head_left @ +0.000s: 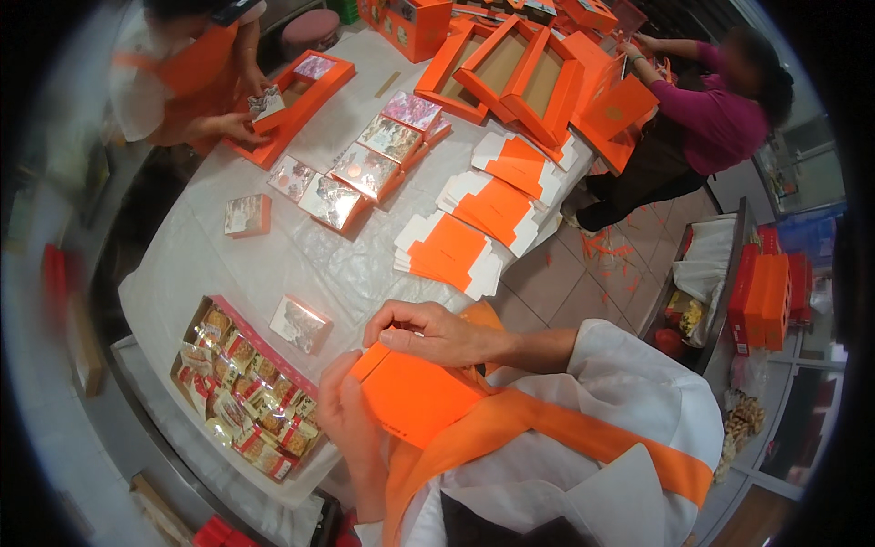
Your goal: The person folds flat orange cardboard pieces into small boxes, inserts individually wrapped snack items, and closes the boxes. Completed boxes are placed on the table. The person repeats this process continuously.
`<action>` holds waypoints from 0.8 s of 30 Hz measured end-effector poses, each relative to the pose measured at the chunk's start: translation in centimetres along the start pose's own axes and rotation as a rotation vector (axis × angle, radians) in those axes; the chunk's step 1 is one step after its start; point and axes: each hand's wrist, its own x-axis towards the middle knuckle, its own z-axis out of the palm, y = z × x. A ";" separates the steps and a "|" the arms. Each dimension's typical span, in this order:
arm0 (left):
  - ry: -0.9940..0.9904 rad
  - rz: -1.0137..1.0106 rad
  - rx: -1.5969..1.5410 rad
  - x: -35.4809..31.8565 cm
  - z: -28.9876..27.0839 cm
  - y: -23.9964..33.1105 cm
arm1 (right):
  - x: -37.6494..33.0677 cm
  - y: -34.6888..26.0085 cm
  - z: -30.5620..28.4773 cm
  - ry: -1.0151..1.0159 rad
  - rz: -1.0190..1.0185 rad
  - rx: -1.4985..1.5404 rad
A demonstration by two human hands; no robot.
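Observation:
Close against my body is an orange carton (419,392), held between both hands. My left hand (344,410) wraps its left side. My right hand (424,330) curls over its far edge, with the fingers bent at the flap. Just beyond my hands, a small closed box with a picture lid (301,325) lies on the table. To the left of my left hand stands an open carton (205,314) filled with wrapped pastries (255,383). Stacks of flat orange-and-white carton blanks (451,253) lie ahead of my right hand.
More picture-lid boxes (365,169) sit mid-table. At the far left, a person (191,77) holds one over a long orange tray (314,87). Large orange frames (510,64) pile up at the back. Another person (720,118) handles orange boxes at the right. Orange scraps (606,255) litter the tiled floor.

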 end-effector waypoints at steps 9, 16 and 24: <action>-0.028 0.012 0.092 0.1 -0.3 -0.4 | -0.2 0.8 -0.1 0.097 0.060 -0.086; -0.035 0.018 -0.012 -0.5 0.1 -1.3 | -0.7 1.4 -0.3 0.097 0.029 0.084; -0.033 0.074 -0.087 -1.0 0.1 -1.9 | -0.7 1.3 0.0 0.074 0.016 0.049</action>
